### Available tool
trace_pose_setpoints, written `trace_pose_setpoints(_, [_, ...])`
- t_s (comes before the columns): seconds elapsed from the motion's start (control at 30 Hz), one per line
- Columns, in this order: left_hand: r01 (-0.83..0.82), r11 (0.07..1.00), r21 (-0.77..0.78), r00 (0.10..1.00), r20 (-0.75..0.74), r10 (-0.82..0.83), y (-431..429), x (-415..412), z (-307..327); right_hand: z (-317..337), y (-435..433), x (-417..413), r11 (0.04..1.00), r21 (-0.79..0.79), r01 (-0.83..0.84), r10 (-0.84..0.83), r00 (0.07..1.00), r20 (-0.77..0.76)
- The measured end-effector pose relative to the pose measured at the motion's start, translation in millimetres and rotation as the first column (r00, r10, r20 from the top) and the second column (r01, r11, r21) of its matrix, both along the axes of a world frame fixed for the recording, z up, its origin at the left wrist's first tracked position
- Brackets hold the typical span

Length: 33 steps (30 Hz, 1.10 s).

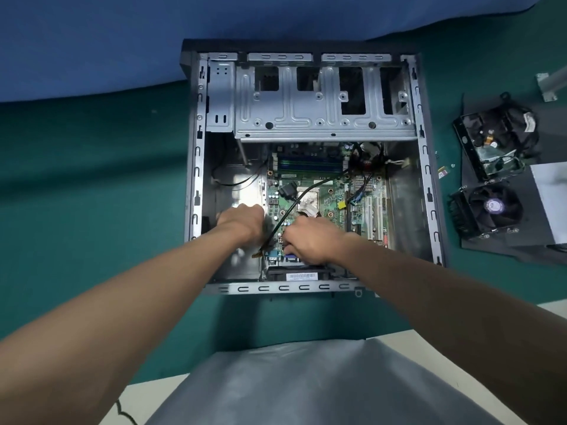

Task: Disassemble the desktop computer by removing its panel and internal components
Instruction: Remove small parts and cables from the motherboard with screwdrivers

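The computer case [313, 167] lies on its side on the green desk [92, 179], with its side panel off. You can look right in at the green motherboard [325, 191]. Both hands are down inside the case, at the near edge of that board.

The left hand [241, 222] is curled up like a fist. It looks blurry, so I cannot tell what its grip holds. A thin black cable [288, 213] runs across the board and goes down just beside this hand.

The right hand [310, 240] sits over the near edge of the board, close to the blue port [291, 257]. Its fingers are bent down and tucked under, and I cannot tell if the grip pinches anything.

Off to the right, well apart from the case, a black cooler fan [487, 210] and a drive [494, 139] lie on a dark panel [521, 240].
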<state>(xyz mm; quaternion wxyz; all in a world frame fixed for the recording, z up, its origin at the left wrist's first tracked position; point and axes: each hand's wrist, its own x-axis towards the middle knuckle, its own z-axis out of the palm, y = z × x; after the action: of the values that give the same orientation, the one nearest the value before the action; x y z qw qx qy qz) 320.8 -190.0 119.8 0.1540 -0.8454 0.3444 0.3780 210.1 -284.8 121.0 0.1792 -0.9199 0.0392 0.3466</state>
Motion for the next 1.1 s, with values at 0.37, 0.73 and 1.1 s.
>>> trace_pose_setpoints(0.37, [0.126, 0.984, 0.128, 0.989, 0.064, -0.135, 1, -6, 1, 6, 4, 1, 0.992, -0.121, 0.021, -0.009, 0.995, 0.100])
trace_pose_setpoints(0.73, [0.132, 0.991, -0.038, 0.991, 0.031, -0.131, -6, 9, -2, 54, -18, -14, 0.989, -0.067, 0.135, -0.107, 0.941, 0.320])
trace_pose_setpoints(1.1, [-0.409, 0.781, -0.472, 0.873, -0.451, 0.184, -57, -10, 35, 165, -104, -83, 0.660, 0.456, 0.597, -0.695, 0.255, 0.672])
